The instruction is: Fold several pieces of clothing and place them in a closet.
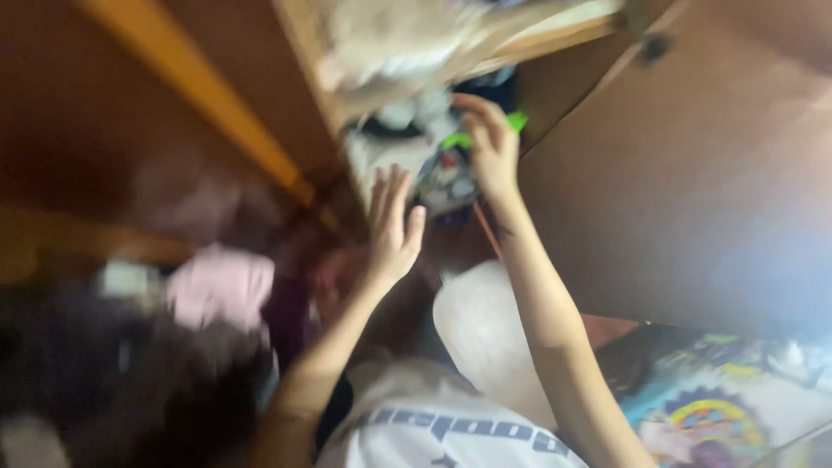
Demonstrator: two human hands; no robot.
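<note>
The whole view is blurred by motion. My right hand [491, 146] reaches up into a wooden wardrobe and curls over a bundle of clothes [433, 160] in grey, white and dark cloth, with a bright green piece [517, 120] by my fingers. My left hand [392, 224] is raised just below and left of the bundle, fingers spread, holding nothing. Whether it touches the cloth I cannot tell. Above the bundle, a shelf [555, 35] carries more pale cloth [390, 39].
A brown wardrobe door [693, 173] with a dark knob [652, 48] stands open at the right. A pink garment [221, 286] lies among dark clothes at the lower left. A colourful patterned sheet [719, 407] is at the bottom right, and my white shirt [433, 433] below.
</note>
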